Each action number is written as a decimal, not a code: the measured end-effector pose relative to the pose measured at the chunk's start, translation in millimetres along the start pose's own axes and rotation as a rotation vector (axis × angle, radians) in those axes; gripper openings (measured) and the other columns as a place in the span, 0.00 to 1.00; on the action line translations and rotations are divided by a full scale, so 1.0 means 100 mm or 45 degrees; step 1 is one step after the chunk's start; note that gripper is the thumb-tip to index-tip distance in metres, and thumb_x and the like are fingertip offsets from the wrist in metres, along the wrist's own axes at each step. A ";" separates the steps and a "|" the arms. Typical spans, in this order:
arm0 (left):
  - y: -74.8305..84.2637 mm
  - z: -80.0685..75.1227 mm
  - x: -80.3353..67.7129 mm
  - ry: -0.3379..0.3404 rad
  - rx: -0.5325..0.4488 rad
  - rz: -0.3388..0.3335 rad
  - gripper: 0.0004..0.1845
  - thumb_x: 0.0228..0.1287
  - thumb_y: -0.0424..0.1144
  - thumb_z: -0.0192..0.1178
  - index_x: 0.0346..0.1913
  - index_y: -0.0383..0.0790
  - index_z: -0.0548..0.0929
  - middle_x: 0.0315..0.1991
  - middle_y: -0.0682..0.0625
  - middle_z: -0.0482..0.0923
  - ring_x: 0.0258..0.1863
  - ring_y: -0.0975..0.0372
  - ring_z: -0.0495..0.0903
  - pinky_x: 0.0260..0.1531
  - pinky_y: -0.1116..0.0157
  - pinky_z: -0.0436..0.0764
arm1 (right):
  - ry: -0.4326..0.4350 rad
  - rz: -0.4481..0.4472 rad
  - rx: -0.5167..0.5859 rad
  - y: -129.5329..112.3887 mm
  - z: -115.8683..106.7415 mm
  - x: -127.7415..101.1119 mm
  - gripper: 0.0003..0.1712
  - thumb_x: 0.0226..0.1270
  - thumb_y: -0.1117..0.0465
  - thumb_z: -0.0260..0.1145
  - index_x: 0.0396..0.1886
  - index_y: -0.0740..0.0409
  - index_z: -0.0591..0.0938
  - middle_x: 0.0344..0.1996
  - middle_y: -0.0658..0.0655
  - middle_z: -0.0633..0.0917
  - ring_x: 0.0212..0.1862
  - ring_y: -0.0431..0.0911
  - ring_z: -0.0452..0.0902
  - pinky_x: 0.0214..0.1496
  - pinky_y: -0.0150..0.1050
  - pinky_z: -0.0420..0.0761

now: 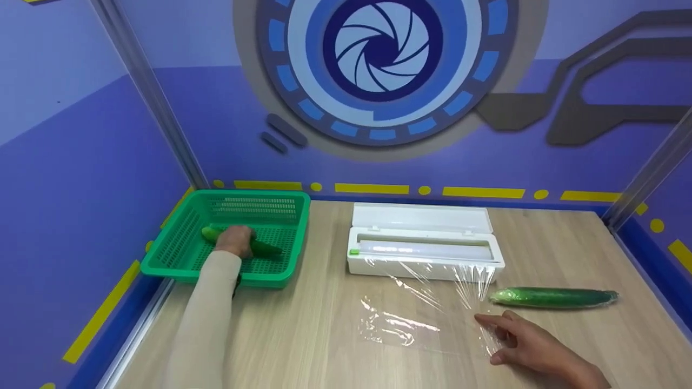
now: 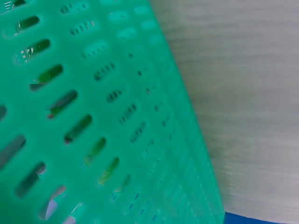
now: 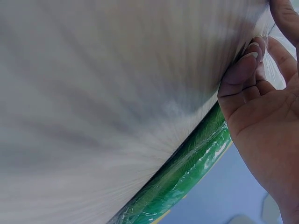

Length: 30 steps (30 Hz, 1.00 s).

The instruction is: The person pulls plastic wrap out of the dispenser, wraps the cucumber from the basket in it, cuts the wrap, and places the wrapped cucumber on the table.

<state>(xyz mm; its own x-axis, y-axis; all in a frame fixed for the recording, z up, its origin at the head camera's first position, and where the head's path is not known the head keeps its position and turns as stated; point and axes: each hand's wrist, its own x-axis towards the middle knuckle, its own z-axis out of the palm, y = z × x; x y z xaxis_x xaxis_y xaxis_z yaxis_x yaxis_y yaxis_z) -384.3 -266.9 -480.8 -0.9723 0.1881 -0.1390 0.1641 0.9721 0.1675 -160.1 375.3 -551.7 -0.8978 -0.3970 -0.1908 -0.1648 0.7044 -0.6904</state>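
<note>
Inside the green basket (image 1: 178, 254), I close my left hand (image 1: 235, 240) firmly around the bare cucumber (image 1: 265, 248) mid-length, while my right hand (image 1: 521, 337), fingers relaxed, pins the film (image 1: 400, 324) to the counter (image 1: 303, 329).

1. The basket (image 1: 281, 208) at 9 o'clock is bright green, with a slotted mesh pattern.
2. The cucumber (image 1: 265, 248) in it is dark green.
3. The sleeve (image 1: 208, 313) is beige.
4. The dispenser (image 1: 421, 221) at 12 o'clock is white, with a small green tab.
5. The film (image 1: 400, 319) is clear, with white glints.
6. The wrapped cucumber (image 1: 554, 297) at 3 o'clock is glossy green.
7. The surface (image 1: 303, 335) is pale wood grain.
8. The walls (image 1: 81, 162) are purple, with yellow dashes and dots.
</note>
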 end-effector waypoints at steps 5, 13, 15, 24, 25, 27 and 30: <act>-0.04 0.00 -0.02 0.118 -0.039 0.047 0.25 0.59 0.29 0.78 0.59 0.28 0.84 0.55 0.30 0.83 0.54 0.36 0.82 0.55 0.35 0.78 | 0.031 -0.055 -0.021 0.01 0.00 0.01 0.46 0.59 0.44 0.81 0.75 0.54 0.78 0.39 0.51 0.74 0.40 0.40 0.69 0.38 0.35 0.69; -0.06 -0.04 -0.09 0.326 -0.004 0.110 0.21 0.69 0.38 0.74 0.61 0.36 0.82 0.53 0.31 0.84 0.54 0.35 0.82 0.65 0.23 0.56 | 0.044 -0.087 -0.007 0.03 0.01 0.02 0.46 0.59 0.46 0.82 0.75 0.55 0.78 0.38 0.51 0.73 0.38 0.39 0.69 0.37 0.35 0.69; -0.04 -0.06 -0.11 0.382 -0.010 0.117 0.22 0.72 0.41 0.71 0.64 0.36 0.81 0.55 0.29 0.82 0.53 0.34 0.82 0.65 0.22 0.55 | 0.044 -0.077 -0.011 0.03 0.01 0.02 0.46 0.58 0.45 0.82 0.75 0.55 0.78 0.38 0.51 0.73 0.38 0.39 0.69 0.37 0.35 0.69; 0.24 -0.11 -0.18 0.607 -0.168 0.223 0.24 0.78 0.46 0.65 0.69 0.40 0.81 0.43 0.34 0.74 0.21 0.51 0.71 0.23 0.50 0.73 | 0.055 -0.127 -0.051 0.02 0.03 0.00 0.45 0.61 0.45 0.81 0.74 0.57 0.78 0.37 0.50 0.73 0.37 0.38 0.69 0.36 0.35 0.68; 0.28 -0.12 -0.19 0.623 -0.188 0.236 0.24 0.77 0.45 0.66 0.69 0.40 0.82 0.43 0.35 0.74 0.20 0.53 0.69 0.21 0.53 0.70 | 0.056 -0.129 -0.050 0.02 0.03 0.00 0.45 0.61 0.45 0.81 0.74 0.57 0.78 0.37 0.50 0.73 0.37 0.38 0.69 0.36 0.35 0.68; 0.36 -0.16 -0.19 0.645 -0.207 0.264 0.24 0.77 0.44 0.66 0.70 0.40 0.81 0.44 0.36 0.74 0.21 0.56 0.67 0.21 0.56 0.66 | 0.059 -0.131 -0.055 0.02 0.03 0.00 0.45 0.61 0.45 0.81 0.74 0.57 0.78 0.37 0.50 0.73 0.38 0.37 0.69 0.36 0.35 0.68; 0.51 -0.23 -0.23 0.651 -0.228 0.306 0.26 0.78 0.45 0.65 0.73 0.41 0.79 0.48 0.36 0.75 0.23 0.56 0.68 0.23 0.58 0.65 | 0.074 -0.150 -0.064 0.02 0.03 0.01 0.45 0.61 0.45 0.80 0.75 0.57 0.77 0.37 0.50 0.72 0.38 0.37 0.68 0.36 0.35 0.68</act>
<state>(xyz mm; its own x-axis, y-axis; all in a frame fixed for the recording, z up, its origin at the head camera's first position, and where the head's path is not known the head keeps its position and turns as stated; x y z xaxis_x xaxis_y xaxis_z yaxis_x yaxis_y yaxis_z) -357.9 -225.1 -446.5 -0.8755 0.2655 0.4038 0.4023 0.8634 0.3046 -159.9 374.4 -554.9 -0.8928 -0.4451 -0.0689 -0.2896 0.6843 -0.6692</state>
